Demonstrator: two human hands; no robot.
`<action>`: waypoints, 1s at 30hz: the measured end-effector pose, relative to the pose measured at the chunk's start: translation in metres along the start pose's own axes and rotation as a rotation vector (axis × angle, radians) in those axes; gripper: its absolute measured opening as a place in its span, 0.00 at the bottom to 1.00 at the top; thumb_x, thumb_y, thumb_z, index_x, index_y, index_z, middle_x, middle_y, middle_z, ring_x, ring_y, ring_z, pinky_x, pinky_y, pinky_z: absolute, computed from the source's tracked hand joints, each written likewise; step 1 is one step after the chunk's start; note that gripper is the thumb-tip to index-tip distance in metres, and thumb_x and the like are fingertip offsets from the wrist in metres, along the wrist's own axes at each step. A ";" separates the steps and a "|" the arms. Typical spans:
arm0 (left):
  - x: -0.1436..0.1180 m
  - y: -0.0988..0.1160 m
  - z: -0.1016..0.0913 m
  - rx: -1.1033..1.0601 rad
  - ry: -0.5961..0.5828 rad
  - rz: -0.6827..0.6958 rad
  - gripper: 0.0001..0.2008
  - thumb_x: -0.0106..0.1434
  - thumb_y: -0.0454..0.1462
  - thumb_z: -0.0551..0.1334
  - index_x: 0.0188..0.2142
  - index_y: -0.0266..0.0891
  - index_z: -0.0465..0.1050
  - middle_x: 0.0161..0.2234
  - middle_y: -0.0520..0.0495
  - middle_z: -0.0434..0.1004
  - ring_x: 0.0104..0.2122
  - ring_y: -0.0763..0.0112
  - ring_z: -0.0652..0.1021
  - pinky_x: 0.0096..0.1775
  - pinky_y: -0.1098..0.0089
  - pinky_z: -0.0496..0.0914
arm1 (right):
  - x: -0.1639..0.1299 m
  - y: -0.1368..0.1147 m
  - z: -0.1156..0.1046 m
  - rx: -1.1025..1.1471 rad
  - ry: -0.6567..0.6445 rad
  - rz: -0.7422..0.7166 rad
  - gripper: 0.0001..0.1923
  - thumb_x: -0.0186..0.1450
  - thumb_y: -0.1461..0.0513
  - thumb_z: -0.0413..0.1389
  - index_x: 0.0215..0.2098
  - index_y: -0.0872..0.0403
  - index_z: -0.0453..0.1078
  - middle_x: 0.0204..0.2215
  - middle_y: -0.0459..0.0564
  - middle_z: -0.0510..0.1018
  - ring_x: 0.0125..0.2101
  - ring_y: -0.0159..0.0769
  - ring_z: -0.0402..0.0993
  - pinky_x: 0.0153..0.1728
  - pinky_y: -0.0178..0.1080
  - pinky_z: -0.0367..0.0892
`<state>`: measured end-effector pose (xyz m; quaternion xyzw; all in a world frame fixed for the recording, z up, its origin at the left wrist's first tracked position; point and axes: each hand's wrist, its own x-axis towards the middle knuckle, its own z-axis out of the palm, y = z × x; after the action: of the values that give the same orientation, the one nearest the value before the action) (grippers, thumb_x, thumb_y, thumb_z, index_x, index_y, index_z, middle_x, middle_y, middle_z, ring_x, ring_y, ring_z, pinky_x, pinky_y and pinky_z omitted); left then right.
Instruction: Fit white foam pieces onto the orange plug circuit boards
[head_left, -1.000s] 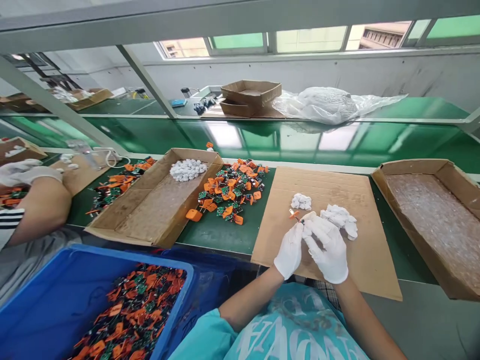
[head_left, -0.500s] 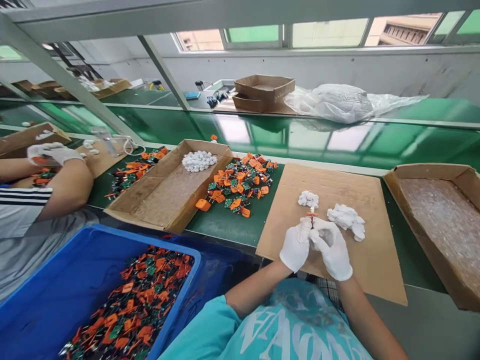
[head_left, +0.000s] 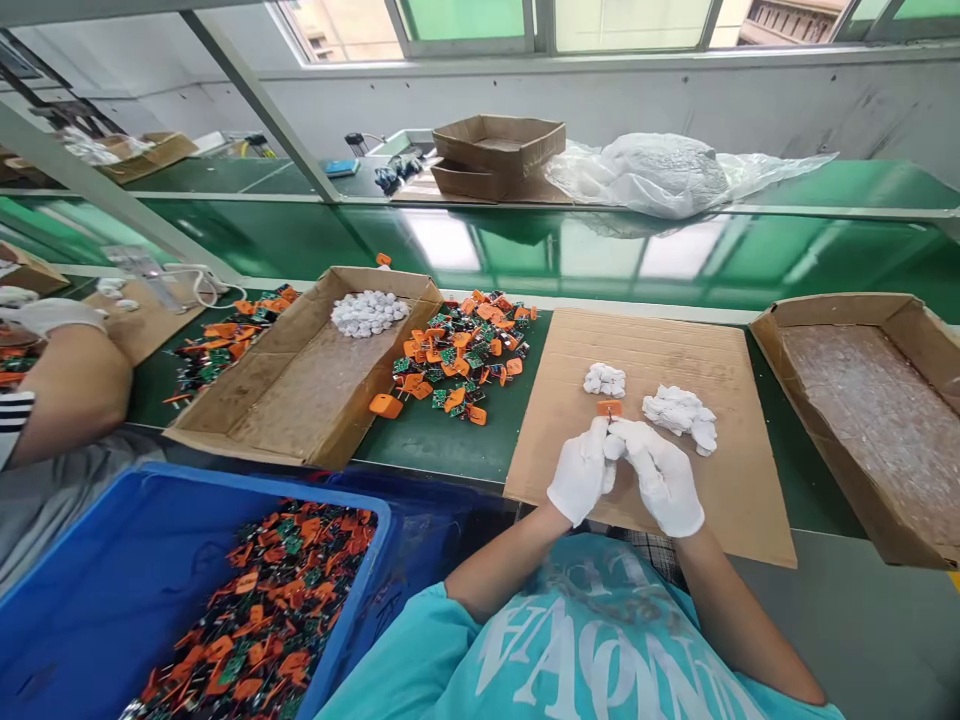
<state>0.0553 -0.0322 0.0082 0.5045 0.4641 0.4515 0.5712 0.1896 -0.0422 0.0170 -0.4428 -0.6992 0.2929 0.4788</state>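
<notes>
My left hand (head_left: 579, 475) and my right hand (head_left: 661, 480), both in white gloves, meet over a sheet of brown cardboard (head_left: 720, 500). Their closed fingertips pinch a small orange square part (head_left: 609, 408) with a thin dark stem or wire below it. A rounded white bit shows between the fingers; I cannot tell whether it is a loose piece or a glove tip. Just beyond lies a small pile of white pieces (head_left: 604, 380). Closer to my right hand is a larger white pile (head_left: 681, 415).
Left of the cardboard lies a heap of orange parts with green circuit boards (head_left: 457, 350). Beside it stands a carton tray (head_left: 277, 400) with white pieces. A blue bin (head_left: 375, 560) of similar parts stands low left; another tray (head_left: 862, 400) is right. A co-worker's arm (head_left: 82, 385) is far left.
The orange part has turned from edge-on to showing its flat face. My right fingers have closed in beside the left ones. The view has shifted, and the co-worker's arm sits further left.
</notes>
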 end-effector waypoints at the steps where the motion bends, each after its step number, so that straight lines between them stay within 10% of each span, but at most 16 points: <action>1: 0.001 0.001 -0.002 0.012 -0.025 -0.032 0.26 0.68 0.57 0.48 0.23 0.42 0.61 0.16 0.52 0.59 0.18 0.72 0.61 0.24 0.68 0.56 | -0.001 0.001 -0.002 -0.072 -0.023 -0.047 0.14 0.68 0.55 0.56 0.50 0.50 0.72 0.49 0.54 0.79 0.50 0.43 0.76 0.50 0.47 0.72; 6: 0.004 0.001 -0.014 -0.087 -0.385 -0.044 0.34 0.61 0.67 0.47 0.21 0.39 0.58 0.16 0.54 0.56 0.18 0.77 0.58 0.23 0.71 0.55 | -0.005 0.004 -0.005 -0.131 -0.005 -0.169 0.17 0.65 0.61 0.60 0.52 0.46 0.71 0.49 0.50 0.80 0.47 0.41 0.78 0.52 0.46 0.72; 10: 0.006 -0.006 -0.010 -0.278 -0.436 -0.110 0.35 0.54 0.69 0.54 0.20 0.39 0.57 0.15 0.56 0.53 0.16 0.80 0.56 0.20 0.73 0.51 | -0.005 0.001 -0.005 -0.116 0.003 -0.121 0.19 0.64 0.61 0.61 0.53 0.47 0.70 0.50 0.51 0.79 0.48 0.42 0.78 0.53 0.48 0.71; 15: 0.002 -0.008 -0.004 -0.429 -0.372 -0.157 0.38 0.46 0.72 0.58 0.18 0.40 0.55 0.13 0.57 0.51 0.15 0.81 0.55 0.18 0.74 0.53 | 0.000 -0.005 -0.008 -0.140 -0.057 -0.259 0.18 0.65 0.60 0.59 0.54 0.47 0.70 0.51 0.53 0.78 0.53 0.45 0.75 0.52 0.48 0.73; 22: 0.000 0.019 -0.014 -0.148 -0.172 0.127 0.28 0.53 0.61 0.65 0.32 0.38 0.73 0.28 0.46 0.73 0.32 0.66 0.74 0.39 0.65 0.70 | -0.003 -0.018 0.001 -0.232 0.294 -0.312 0.21 0.62 0.68 0.61 0.52 0.44 0.69 0.51 0.52 0.76 0.52 0.44 0.76 0.55 0.51 0.72; 30: -0.002 0.018 -0.016 -0.035 -0.079 0.204 0.19 0.53 0.51 0.68 0.27 0.39 0.69 0.26 0.49 0.72 0.28 0.70 0.72 0.35 0.68 0.68 | -0.001 -0.016 -0.006 -0.219 0.159 -0.362 0.23 0.63 0.68 0.58 0.54 0.44 0.70 0.54 0.53 0.74 0.54 0.45 0.74 0.57 0.52 0.70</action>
<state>0.0384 -0.0303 0.0251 0.5563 0.3795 0.4950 0.5490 0.1896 -0.0500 0.0323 -0.3812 -0.7549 0.0886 0.5263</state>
